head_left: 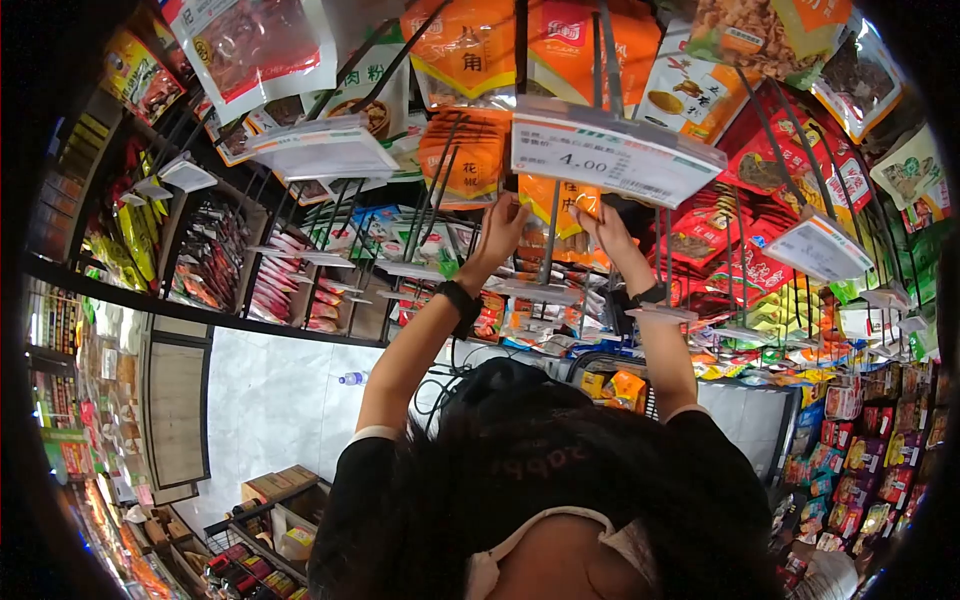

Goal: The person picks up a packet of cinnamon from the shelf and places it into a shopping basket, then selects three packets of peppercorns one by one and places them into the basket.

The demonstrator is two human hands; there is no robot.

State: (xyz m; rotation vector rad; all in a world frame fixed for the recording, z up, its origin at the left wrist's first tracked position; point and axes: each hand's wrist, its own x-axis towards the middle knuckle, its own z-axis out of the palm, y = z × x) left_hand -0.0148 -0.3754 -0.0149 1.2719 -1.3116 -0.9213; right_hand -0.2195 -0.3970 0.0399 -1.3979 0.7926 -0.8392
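An orange spice packet (545, 198) with a clear lower part hangs among the hooks, just under a white price tag (615, 155) reading 4.00. At its left edge, the fingers of my left hand (500, 232) are pinched together on the packet. My right hand (610, 235) grips its upper right side, thumb and fingers closed. Part of the packet's top is hidden behind the price tag. Close above my left hand hangs a stack of similar orange packets (463, 165). Black bands circle both wrists.
Metal hooks and price tags (325, 150) jut out around my hands. Red packets (720, 225) hang to the right. Below are shelf bins of bagged goods (280, 280). Behind me are a basket with orange packs (625, 388), a bottle (352, 378) on the floor and a box-laden rack (280, 485).
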